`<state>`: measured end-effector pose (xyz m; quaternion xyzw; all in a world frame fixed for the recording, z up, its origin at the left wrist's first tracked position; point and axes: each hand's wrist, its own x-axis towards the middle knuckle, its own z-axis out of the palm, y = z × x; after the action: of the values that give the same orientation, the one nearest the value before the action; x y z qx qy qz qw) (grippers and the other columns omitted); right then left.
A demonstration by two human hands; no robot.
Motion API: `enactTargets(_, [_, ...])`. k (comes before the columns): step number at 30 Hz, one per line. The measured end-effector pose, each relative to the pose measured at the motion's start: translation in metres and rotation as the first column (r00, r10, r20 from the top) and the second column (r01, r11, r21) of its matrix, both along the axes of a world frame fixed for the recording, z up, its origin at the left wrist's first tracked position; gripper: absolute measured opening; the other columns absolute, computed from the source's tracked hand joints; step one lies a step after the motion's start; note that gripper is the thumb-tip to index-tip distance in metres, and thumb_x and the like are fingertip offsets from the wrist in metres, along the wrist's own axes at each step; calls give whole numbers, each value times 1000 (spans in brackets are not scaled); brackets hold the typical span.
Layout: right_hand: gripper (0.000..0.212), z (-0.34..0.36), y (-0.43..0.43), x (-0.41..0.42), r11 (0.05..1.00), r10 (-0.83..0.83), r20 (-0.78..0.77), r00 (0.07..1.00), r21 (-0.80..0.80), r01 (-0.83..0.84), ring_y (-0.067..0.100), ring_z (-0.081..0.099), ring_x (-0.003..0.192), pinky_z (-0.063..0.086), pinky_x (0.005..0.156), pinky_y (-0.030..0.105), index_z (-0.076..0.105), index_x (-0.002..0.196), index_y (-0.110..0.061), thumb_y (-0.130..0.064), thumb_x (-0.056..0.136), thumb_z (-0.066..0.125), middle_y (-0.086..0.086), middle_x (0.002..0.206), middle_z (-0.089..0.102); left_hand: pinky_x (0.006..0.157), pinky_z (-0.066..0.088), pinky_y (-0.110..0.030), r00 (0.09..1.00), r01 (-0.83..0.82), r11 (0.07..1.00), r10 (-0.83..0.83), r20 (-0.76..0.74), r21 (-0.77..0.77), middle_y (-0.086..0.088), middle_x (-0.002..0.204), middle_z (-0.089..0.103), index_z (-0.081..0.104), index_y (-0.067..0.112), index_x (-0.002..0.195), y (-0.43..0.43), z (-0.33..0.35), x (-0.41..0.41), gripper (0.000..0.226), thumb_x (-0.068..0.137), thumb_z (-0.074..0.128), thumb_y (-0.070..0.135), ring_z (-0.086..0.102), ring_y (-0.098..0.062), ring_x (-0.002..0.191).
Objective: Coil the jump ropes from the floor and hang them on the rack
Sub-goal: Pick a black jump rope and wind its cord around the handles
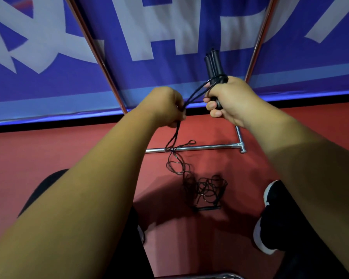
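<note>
Cord (196, 95) (thin, blk) from left hand (165, 105) to handles (212, 64) in right hand (230, 99).

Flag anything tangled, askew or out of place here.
Yes: the black rope cords trail from the left hand down across the rack's base bar into a tangled heap on the red floor, with one loose handle at its near edge. Not coiled yet. The handles in the right hand look tidy.

Cords (195, 93) are running from handles (212, 64) in right hand (231, 101) to left hand (163, 106), dropping across the rack bar (206, 147) onto the floor (69, 150).
</note>
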<state>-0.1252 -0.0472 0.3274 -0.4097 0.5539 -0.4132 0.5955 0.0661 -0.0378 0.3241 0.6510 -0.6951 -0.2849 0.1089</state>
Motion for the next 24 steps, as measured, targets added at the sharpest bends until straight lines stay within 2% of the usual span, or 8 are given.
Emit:
enactTargets(2, [23,2,0,-1,1000,-15,25,1000,-13,15,16,43,49,27,46,27,54,103,-8,9,90,47,13,74,56,73,63,-41,989,-135,969,146,38,-204,-9,75,75,71,14,89,-8,1,0,9,84,76,21,76,-25,69])
enactTargets(7, [18,-2,-2,-3,998,-61,-3,998,0,61,15,43,49,28,46,26,54,98,-9,6,91,48,13,76,55,69,59,-41,914,-387,801,268,-305,-457,-4,82,70,54,13,91,-14,17,-3,12,90,63,22,73,-21,65])
enactTargets(11, [16,-6,-4,-4,997,-74,-55,996,15,75,15,43,49,30,46,26,53,94,-10,5,93,48,13,76,56,70,41,-37,975,-218,809,203,-89,-546,-1,88,63,56,13,98,-10,26,0,12,93,61,22,56,-27,81])
enactTargets(13, [16,-6,-6,-6,997,-81,-73,994,14,82,15,44,49,30,47,27,54,95,-11,4,93,48,12,76,57,70,43,-36,994,-80,888,106,32,-453,-1,89,65,58,14,98,-9,28,6,13,92,64,23,57,-27,83])
enactTargets(15, [20,-6,-8,-8,997,-81,-77,994,-2,81,14,45,49,31,47,28,55,98,-12,5,93,46,13,79,58,68,52,-33,992,94,983,-80,95,-154,1,84,68,62,16,92,-5,29,18,17,90,76,25,65,-22,80])
enactTargets(18, [28,-5,-8,-7,998,21,-181,983,-63,-32,16,47,50,34,45,27,58,107,-14,6,91,48,16,82,63,69,62,-32,968,212,918,-245,58,336,0,76,72,65,14,83,2,27,32,27,82,89,27,70,-13,72])
enactTargets(21, [35,-7,-3,-2,981,136,-342,930,-85,-175,19,51,50,40,46,28,61,114,-16,7,89,53,17,81,69,77,53,-30,906,247,918,-333,263,311,4,82,72,71,19,85,1,27,35,24,81,88,36,66,-17,82])
enactTargets(24, [32,-11,0,2,971,138,-478,867,-105,-213,22,58,55,49,50,33,63,109,-21,1,87,57,13,81,76,99,50,-36,957,288,890,-284,-63,355,-1,104,78,71,9,100,7,33,25,29,88,82,33,67,-14,95])
